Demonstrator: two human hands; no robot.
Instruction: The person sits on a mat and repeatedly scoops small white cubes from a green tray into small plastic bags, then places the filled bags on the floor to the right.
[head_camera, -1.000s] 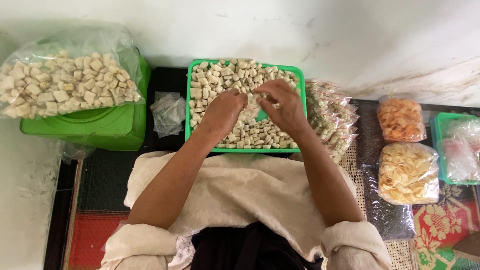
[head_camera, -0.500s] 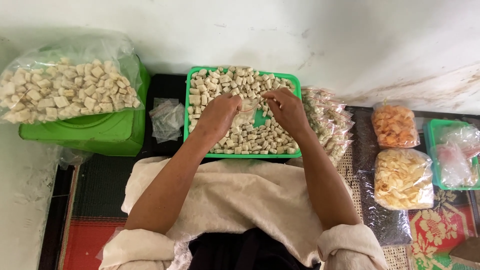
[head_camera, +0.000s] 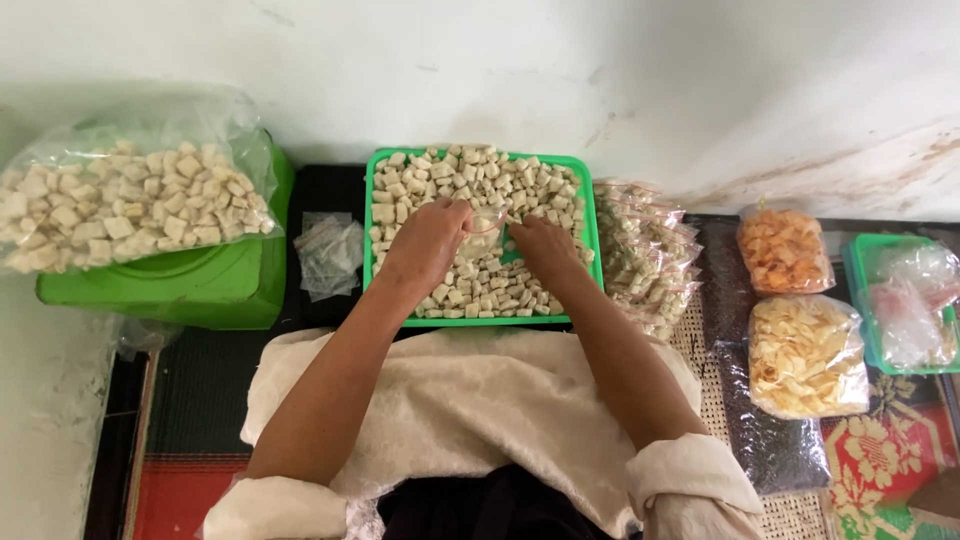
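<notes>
A green plastic tray (head_camera: 586, 205) full of pale cube-shaped snack pieces (head_camera: 497, 178) lies on the floor in front of me. Both my hands rest over its middle. My left hand (head_camera: 428, 244) grips one side of a small clear plastic bag (head_camera: 483, 228) with a reddish strip along its top. On the bag's other side is my right hand (head_camera: 538, 246), fingers curled on its edge and down among the pieces. The bag's lower part is hidden between my hands.
A large clear bag of the same cubes (head_camera: 120, 203) sits on a green tub (head_camera: 200, 282) at the left. Empty small bags (head_camera: 330, 252) lie beside the tray. Filled small packets (head_camera: 645, 250) pile up to the right, then bags of orange chips (head_camera: 783, 249) and yellow chips (head_camera: 805, 356), and another green tray (head_camera: 860, 290).
My right hand has drawn back toward the tray's middle and now meets my left hand at the small bag. The view has shifted slightly.
</notes>
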